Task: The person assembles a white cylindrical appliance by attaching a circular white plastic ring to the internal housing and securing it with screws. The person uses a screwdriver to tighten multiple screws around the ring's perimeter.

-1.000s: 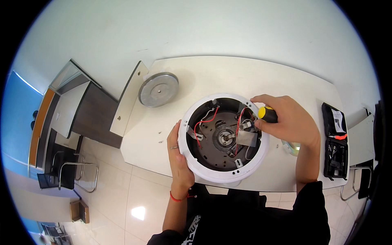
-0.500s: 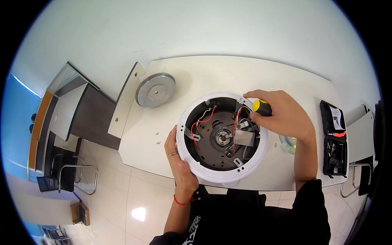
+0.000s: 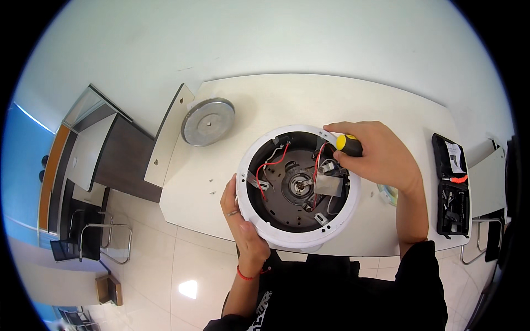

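A round white rice cooker body (image 3: 301,238) stands on the table with its open underside facing up. Inside its dark metal shell are red and white wires (image 3: 274,163), a spring at the centre and a small pale square tab (image 3: 328,186). My left hand (image 3: 243,229) grips the rim on the near left side. At the far right of the rim, my right hand (image 3: 381,157) is closed around a screwdriver (image 3: 349,145) with a yellow and black handle. Its fingertips touch the white rim. The screwdriver's shaft cannot be made out.
A round metal cover (image 3: 208,122) lies at the table's far left. Small screws (image 3: 212,192) are scattered left of the cooker. A clear round dish (image 3: 388,194) sits partly behind my right forearm. An open black tool case (image 3: 451,187) lies at the right edge of the white table (image 3: 287,94).
The cooker body and both hands have shifted slightly to the left. Both grips look the same, with the screwdriver still in my right hand.
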The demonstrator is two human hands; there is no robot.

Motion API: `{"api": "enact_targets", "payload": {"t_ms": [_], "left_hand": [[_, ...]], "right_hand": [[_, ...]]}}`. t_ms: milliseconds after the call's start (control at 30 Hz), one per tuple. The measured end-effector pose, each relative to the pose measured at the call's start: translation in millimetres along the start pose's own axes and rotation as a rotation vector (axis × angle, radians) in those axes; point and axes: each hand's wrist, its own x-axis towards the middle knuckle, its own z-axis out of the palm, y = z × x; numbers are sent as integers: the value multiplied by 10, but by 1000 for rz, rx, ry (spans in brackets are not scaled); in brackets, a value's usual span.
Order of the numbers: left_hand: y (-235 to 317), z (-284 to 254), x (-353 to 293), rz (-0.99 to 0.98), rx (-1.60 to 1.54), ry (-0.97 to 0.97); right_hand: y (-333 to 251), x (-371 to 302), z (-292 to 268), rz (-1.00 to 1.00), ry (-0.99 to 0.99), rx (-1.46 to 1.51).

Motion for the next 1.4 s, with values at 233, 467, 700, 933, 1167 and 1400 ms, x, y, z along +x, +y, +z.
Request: {"api": "enact_targets", "payload": {"t_ms": [233,467,700,933,1167,1400], "left_hand": [[-18,11,-10,14,-29,-14],[27,-64,79,32,161,-56],[172,-63,131,56,201,-65],[132,-43,95,41,98,-60],[5,-22,28,2,6,-19],[62,-5,31,-14,10,-17]], "right_hand": [[22,-23,58,-17,56,-68],[76,-38,76,-36,81,-81],[39,-23,60,17,54,-39],[110,-7,87,-69,69,-13],[15,-10,4,18,-3,-33],[-2,13,-30,52,-53,-16]]}}
